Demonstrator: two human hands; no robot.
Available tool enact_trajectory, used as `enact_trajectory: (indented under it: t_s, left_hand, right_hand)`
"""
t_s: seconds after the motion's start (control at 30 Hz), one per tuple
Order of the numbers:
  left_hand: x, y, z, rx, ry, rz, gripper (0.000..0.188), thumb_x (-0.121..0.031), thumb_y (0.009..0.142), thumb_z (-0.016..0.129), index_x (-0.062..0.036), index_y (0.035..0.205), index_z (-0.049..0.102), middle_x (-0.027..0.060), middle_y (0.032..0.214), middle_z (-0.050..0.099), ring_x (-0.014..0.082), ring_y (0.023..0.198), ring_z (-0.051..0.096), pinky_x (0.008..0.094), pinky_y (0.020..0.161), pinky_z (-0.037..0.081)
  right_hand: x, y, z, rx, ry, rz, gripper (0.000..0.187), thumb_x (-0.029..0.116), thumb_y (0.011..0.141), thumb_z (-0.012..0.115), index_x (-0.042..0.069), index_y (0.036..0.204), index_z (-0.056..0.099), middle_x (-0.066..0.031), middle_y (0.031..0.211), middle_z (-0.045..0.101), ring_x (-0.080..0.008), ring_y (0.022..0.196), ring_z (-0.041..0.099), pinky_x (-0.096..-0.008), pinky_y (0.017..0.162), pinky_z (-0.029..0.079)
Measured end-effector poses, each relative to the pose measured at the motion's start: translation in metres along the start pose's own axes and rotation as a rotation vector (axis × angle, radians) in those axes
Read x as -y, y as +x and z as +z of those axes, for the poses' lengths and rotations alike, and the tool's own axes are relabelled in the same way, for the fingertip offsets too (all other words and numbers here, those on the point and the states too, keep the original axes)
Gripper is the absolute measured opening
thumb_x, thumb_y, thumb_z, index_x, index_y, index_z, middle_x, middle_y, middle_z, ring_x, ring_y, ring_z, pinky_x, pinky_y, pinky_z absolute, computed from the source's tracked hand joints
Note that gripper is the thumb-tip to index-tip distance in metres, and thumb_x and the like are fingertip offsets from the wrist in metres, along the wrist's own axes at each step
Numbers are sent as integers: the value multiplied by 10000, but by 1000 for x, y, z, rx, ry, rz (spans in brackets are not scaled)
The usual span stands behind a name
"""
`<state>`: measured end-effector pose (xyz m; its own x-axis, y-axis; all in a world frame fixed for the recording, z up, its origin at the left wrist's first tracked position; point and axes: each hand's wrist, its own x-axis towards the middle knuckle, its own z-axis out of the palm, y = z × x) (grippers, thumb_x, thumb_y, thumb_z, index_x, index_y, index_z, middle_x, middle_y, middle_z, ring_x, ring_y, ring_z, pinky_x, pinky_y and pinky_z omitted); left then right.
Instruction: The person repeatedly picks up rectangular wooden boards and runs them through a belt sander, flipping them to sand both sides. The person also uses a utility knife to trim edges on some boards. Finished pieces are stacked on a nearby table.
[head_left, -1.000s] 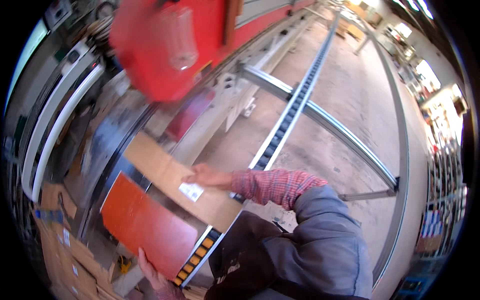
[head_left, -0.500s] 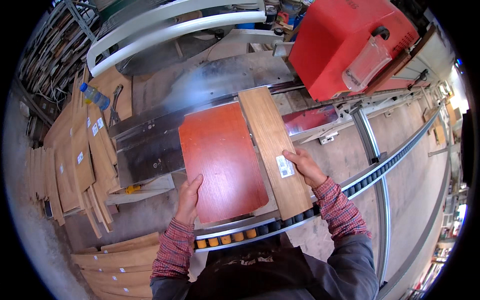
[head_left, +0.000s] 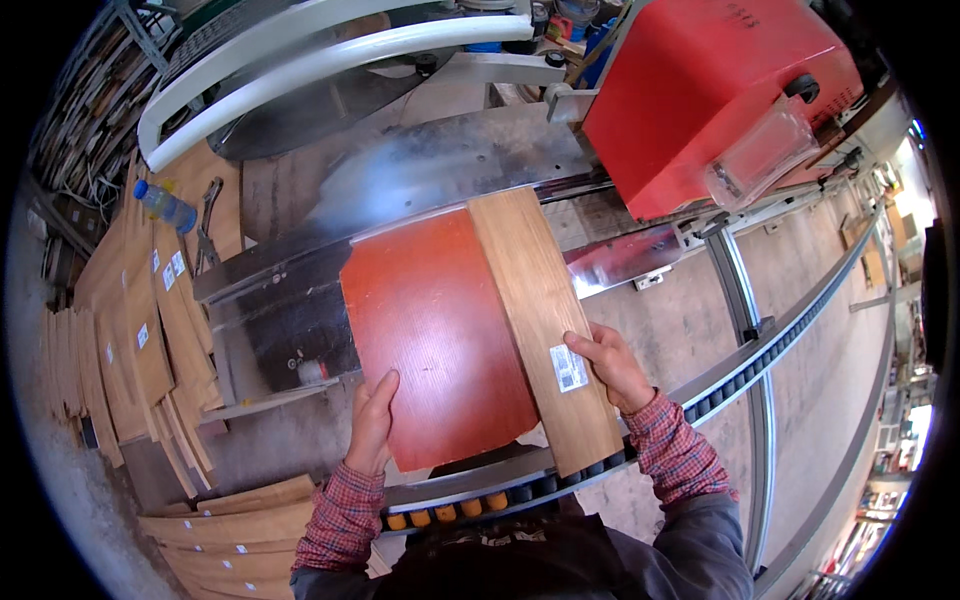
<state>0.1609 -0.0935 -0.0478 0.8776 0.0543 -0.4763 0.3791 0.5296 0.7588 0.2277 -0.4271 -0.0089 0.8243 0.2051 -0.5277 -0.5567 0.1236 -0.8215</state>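
A red-orange board (head_left: pixel 435 340) with rounded corners lies flat over the metal machine table (head_left: pixel 280 330). My left hand (head_left: pixel 372 420) grips its lower left edge, thumb on top and the other fingers hidden beneath. Along the board's right side is a light brown wooden plank (head_left: pixel 530 280), touching it or slightly overlapping it. My right hand (head_left: pixel 612 368) is closed on the plank's right edge, with its thumb by a white label (head_left: pixel 568 368). The plank's near end reaches over the roller rail (head_left: pixel 450 508).
A red machine housing (head_left: pixel 710 100) with a clear guard stands at the far right. A white curved frame (head_left: pixel 330 80) crosses the far left. Stacked wooden planks (head_left: pixel 130 330), a plastic bottle (head_left: pixel 165 207) and pliers-like tool (head_left: pixel 208 222) lie left. More labelled planks (head_left: pixel 230 530) rest below.
The red-orange board and the plank have come together, closing the gap between them. Both sit slightly nearer to me. The whole view has shifted a little; both hands keep their grip.
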Motion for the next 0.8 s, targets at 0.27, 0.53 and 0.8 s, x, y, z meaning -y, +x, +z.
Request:
enact_trajectory:
  t_s: [0.27, 0.53, 0.8]
  left_hand:
    - [-4, -4, 12, -89, 17, -12, 333, -197, 985, 585, 46, 1210, 601, 116, 1147, 675, 174, 958, 669, 324, 851, 548]
    - [6, 2, 59, -80, 14, -31, 302, -198, 992, 583, 25, 1189, 635, 98, 1132, 693, 168, 954, 672, 322, 855, 547]
    - [30, 13, 112, -94, 28, -31, 313, -207, 996, 581, 46, 1173, 632, 103, 1125, 692, 163, 952, 669, 319, 853, 545]
  right_hand:
    - [5, 1, -3, 26, 49, 27, 301, 177, 977, 610, -33, 1192, 596, -43, 1022, 681, -98, 881, 639, -266, 792, 519]
    - [18, 1, -45, 18, 68, 28, 336, 202, 958, 635, -21, 1206, 593, -38, 1000, 693, -86, 848, 656, -248, 766, 530]
    - [34, 4, -103, 22, 37, 29, 283, 198, 976, 616, -10, 1168, 603, -21, 976, 674, -75, 854, 632, -247, 765, 511]
